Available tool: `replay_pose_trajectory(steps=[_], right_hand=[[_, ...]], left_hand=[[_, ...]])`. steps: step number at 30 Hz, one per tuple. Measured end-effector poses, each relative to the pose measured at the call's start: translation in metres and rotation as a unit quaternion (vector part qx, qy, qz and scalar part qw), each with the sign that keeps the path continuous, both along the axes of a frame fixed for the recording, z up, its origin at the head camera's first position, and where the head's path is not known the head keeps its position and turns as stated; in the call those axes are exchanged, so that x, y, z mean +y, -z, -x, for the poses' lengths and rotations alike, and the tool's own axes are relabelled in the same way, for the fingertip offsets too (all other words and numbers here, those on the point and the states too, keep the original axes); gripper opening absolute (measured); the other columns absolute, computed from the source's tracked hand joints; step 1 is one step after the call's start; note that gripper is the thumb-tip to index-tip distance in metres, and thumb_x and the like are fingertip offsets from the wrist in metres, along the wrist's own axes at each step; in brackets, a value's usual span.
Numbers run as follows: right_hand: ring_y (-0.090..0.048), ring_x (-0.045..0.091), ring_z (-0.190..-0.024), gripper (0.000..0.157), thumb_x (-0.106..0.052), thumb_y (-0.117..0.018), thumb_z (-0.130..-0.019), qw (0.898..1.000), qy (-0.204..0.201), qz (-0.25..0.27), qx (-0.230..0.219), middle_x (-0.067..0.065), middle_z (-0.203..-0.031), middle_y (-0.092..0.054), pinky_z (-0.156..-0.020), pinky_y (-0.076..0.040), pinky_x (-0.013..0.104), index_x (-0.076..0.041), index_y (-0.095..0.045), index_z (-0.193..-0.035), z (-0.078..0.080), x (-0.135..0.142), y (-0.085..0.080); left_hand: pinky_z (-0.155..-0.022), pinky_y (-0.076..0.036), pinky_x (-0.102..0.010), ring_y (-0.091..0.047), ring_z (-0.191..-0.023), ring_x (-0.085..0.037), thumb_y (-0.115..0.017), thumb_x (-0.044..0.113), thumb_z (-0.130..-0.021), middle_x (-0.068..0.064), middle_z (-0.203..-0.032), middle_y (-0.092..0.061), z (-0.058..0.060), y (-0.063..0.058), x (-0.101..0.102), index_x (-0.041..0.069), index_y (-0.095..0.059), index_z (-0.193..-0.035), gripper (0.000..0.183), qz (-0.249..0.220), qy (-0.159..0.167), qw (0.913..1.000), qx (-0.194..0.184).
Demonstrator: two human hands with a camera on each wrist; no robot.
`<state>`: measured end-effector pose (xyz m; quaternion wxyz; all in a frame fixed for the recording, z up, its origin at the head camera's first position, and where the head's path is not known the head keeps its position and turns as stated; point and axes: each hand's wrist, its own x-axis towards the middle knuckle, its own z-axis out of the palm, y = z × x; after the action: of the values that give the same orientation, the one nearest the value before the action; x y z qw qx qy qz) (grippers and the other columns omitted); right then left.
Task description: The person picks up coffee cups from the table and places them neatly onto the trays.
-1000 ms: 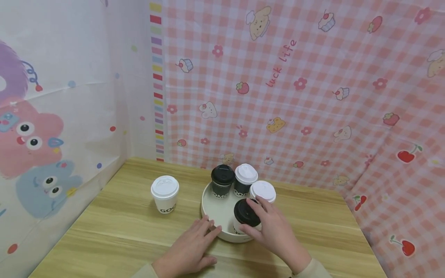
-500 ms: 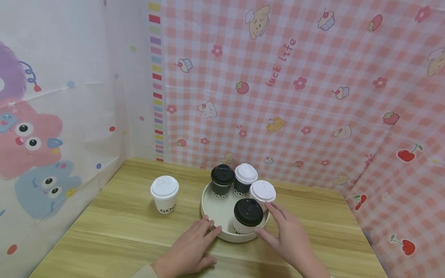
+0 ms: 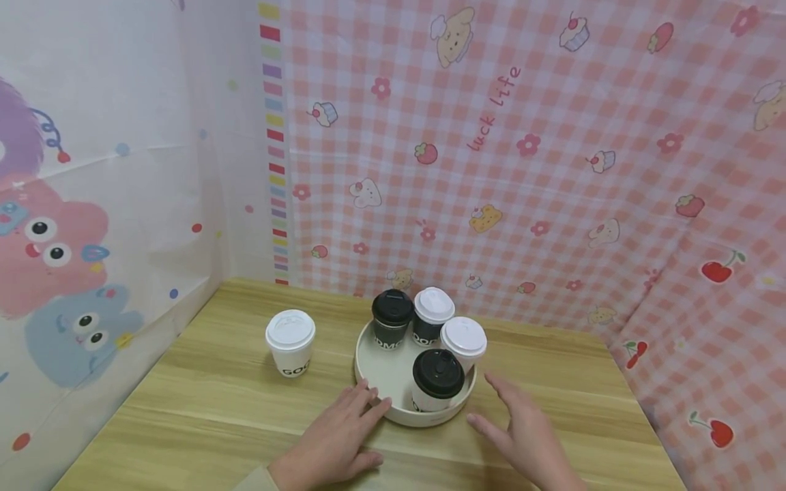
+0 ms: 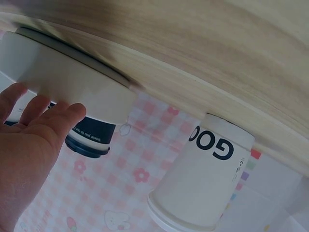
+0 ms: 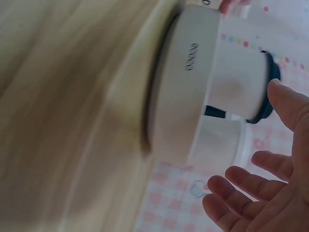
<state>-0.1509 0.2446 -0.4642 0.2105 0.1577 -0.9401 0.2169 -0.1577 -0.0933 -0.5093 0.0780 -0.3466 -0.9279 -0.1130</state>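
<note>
A round cream tray with a raised rim holds several lidded paper cups. Nearest the front in it stands a white cup with a black lid; behind are a white cup with a white lid, a dark cup with a white lid and a dark cup with a black lid. My left hand rests its fingertips on the tray's front left rim. Just right of the tray, my right hand is held with fingers spread, nothing in it. The right wrist view shows its fingers apart from the cups.
Left of the tray, a white cup with a white lid stands alone on the wooden table. A pink checked cloth hangs behind the table, and a white patterned cloth hangs on the left.
My right hand has let go of the front black-lidded cup and drawn back to the right, off the tray. The left hand stays at the rim.
</note>
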Motion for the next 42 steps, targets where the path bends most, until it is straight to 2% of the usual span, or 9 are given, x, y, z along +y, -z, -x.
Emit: replay_pose_trajectory(steps=[7,18,24,30,33,35,38,40,42], right_hand=[[-0.067,0.042,-0.130,0.072,-0.036,-0.090,-0.086,0.999,-0.010,0.000,-0.050,0.021,-0.142,-0.069,-0.109,-0.055,0.061,-0.003,-0.064,-0.144,0.010,0.002,0.017],[-0.067,0.043,-0.127,0.067,-0.037,-0.090,-0.086,0.998,-0.029,-0.026,-0.057,0.023,-0.141,-0.068,-0.104,-0.058,0.062,-0.007,-0.068,-0.141,0.017,-0.006,0.030],[-0.067,0.043,-0.126,0.057,-0.035,-0.090,-0.085,0.998,-0.031,-0.040,-0.039,0.022,-0.141,-0.068,-0.101,-0.059,0.062,-0.010,-0.073,-0.134,0.015,-0.010,0.036],[-0.067,0.040,-0.126,0.051,-0.036,-0.089,-0.086,0.997,-0.030,-0.062,-0.017,0.018,-0.141,-0.068,-0.103,-0.058,0.060,-0.014,-0.076,-0.130,0.011,-0.015,0.041],[-0.067,0.037,-0.124,0.049,-0.037,-0.089,-0.086,0.997,-0.023,-0.071,-0.004,0.015,-0.139,-0.070,-0.101,-0.059,0.058,-0.015,-0.077,-0.128,0.008,-0.018,0.043],[-0.068,0.036,-0.121,0.047,-0.038,-0.089,-0.086,0.997,-0.020,-0.080,0.010,0.014,-0.137,-0.071,-0.099,-0.060,0.057,-0.016,-0.078,-0.125,0.005,-0.019,0.044],[-0.070,0.034,-0.118,0.045,-0.038,-0.089,-0.085,0.994,-0.023,-0.098,0.038,0.012,-0.133,-0.073,-0.097,-0.061,0.054,-0.017,-0.079,-0.123,0.002,-0.021,0.045],[-0.071,0.033,-0.116,0.045,-0.038,-0.090,-0.083,0.992,-0.027,-0.109,0.059,0.012,-0.132,-0.074,-0.097,-0.061,0.053,-0.018,-0.079,-0.122,0.000,-0.023,0.045],[-0.072,0.032,-0.115,0.045,-0.038,-0.091,-0.082,0.990,-0.032,-0.117,0.074,0.011,-0.130,-0.074,-0.097,-0.061,0.052,-0.018,-0.079,-0.121,-0.001,-0.024,0.045]], left_hand=[[-0.128,-0.039,-0.054,-0.045,-0.154,-0.040,-0.076,0.054,-0.095,-0.014,-0.156,-0.052,0.001,-0.001,-0.001,0.014,-0.049,-0.160,0.081,0.001,-0.003,0.9996,-0.028],[-0.129,-0.038,-0.054,-0.044,-0.154,-0.038,-0.075,0.056,-0.094,-0.013,-0.159,-0.051,0.003,-0.001,-0.001,0.017,-0.048,-0.161,0.082,0.011,-0.009,0.9992,-0.036],[-0.127,-0.041,-0.055,-0.047,-0.153,-0.035,-0.080,0.053,-0.090,-0.013,-0.159,-0.051,-0.006,-0.001,-0.003,0.014,-0.049,-0.159,0.086,0.000,-0.001,0.9999,0.012],[-0.126,-0.042,-0.056,-0.045,-0.155,-0.033,-0.080,0.051,-0.092,-0.013,-0.164,-0.047,-0.015,-0.007,-0.014,0.012,-0.047,-0.160,0.085,-0.024,0.004,0.9997,-0.007],[-0.119,-0.050,-0.053,-0.052,-0.149,-0.031,-0.085,0.046,-0.089,-0.012,-0.160,-0.052,-0.022,-0.013,-0.025,0.010,-0.054,-0.155,0.081,-0.061,0.005,0.9977,0.030],[-0.113,-0.056,-0.049,-0.058,-0.141,-0.029,-0.089,0.044,-0.085,-0.010,-0.154,-0.058,-0.025,-0.016,-0.034,0.010,-0.058,-0.150,0.079,-0.084,0.003,0.9930,0.082],[-0.103,-0.061,-0.044,-0.064,-0.131,-0.024,-0.090,0.044,-0.082,-0.006,-0.145,-0.063,-0.026,-0.021,-0.049,0.013,-0.063,-0.144,0.074,-0.110,-0.014,0.9812,0.158],[-0.102,-0.060,-0.045,-0.065,-0.128,-0.025,-0.085,0.046,-0.087,-0.006,-0.141,-0.064,-0.022,-0.025,-0.060,0.012,-0.065,-0.140,0.067,-0.128,-0.028,0.9725,0.193],[-0.100,-0.060,-0.046,-0.066,-0.125,-0.028,-0.075,0.053,-0.096,-0.009,-0.140,-0.065,-0.017,-0.029,-0.072,0.011,-0.067,-0.137,0.060,-0.149,-0.051,0.9637,0.216]])
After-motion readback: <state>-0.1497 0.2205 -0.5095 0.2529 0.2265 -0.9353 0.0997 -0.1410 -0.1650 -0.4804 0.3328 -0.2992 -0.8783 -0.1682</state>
